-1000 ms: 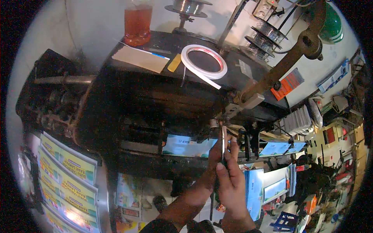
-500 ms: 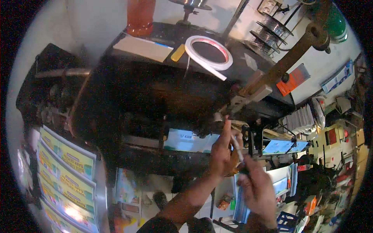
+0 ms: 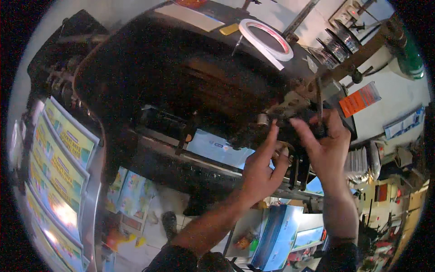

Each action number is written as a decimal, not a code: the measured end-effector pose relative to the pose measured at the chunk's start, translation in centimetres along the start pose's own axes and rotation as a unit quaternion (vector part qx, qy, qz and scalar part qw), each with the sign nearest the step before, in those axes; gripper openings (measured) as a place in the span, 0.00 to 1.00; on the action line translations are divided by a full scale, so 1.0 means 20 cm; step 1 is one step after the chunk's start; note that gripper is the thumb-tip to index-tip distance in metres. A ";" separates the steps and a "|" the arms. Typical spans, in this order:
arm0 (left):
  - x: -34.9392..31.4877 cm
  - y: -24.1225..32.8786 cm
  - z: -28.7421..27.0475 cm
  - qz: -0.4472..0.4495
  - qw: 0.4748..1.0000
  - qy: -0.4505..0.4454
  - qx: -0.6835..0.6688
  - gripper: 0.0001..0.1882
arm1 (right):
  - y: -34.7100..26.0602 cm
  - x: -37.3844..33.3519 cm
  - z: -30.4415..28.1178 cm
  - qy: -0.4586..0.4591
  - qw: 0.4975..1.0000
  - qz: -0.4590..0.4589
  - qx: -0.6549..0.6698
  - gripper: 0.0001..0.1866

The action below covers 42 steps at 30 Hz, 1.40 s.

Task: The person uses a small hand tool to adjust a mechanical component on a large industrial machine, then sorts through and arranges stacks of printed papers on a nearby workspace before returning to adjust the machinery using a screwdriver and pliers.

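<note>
Under the head of a dark metal machine [image 3: 181,81], my left hand [image 3: 260,174] reaches up with its index finger stretched to a small metal cylinder [image 3: 263,119]. Its thumb stands apart, beside a curved metal piece [image 3: 286,146], and nothing held shows in it. My right hand [image 3: 331,145] is at the right side of the machine head [image 3: 294,99], thumb and fingers bent round a dark part that I cannot make out. A thin upright rod [image 3: 320,102] passes by its fingertips. Shadow hides where the fingers touch.
A roll of white tape [image 3: 287,52], a yellow piece [image 3: 229,29] and a flat board [image 3: 192,17] lie on the machine top. Wire spools [image 3: 337,47] hang behind. Printed sheets [image 3: 59,167] stand at left; stacked blue sheets [image 3: 278,238] stand below.
The thin pale tool in my right hand no longer shows. That hand has risen to the machine head. The view has shifted, and my left hand stays near the cylinder, index finger still raised.
</note>
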<state>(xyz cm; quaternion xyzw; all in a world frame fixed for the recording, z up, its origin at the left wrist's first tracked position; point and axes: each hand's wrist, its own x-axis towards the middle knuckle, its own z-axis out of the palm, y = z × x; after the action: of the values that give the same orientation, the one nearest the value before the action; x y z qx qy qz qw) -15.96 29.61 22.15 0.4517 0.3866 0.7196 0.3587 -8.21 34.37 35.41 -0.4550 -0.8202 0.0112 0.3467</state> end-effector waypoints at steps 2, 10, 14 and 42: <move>0.00 0.00 -0.01 0.013 0.999 -0.012 0.032 0.34 | 0.03 -0.01 0.05 0.012 1.000 -0.018 0.020 0.21; 0.03 -0.01 -0.05 0.054 0.998 -0.016 0.025 0.36 | 0.07 0.03 0.09 0.075 0.987 -0.083 -0.117 0.23; 0.01 -0.03 -0.08 0.070 0.996 -0.016 0.052 0.37 | 0.00 0.04 0.10 0.026 0.992 -0.048 -0.111 0.12; 0.00 0.11 -0.18 0.154 0.942 0.057 0.292 0.31 | -0.04 0.01 0.16 0.044 0.970 0.081 0.225 0.17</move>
<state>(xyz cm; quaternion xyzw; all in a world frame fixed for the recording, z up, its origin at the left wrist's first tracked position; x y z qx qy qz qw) -19.60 27.84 23.07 0.5492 0.5251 0.6460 0.0735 -10.79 35.00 33.36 -0.4299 -0.7413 0.2035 0.4735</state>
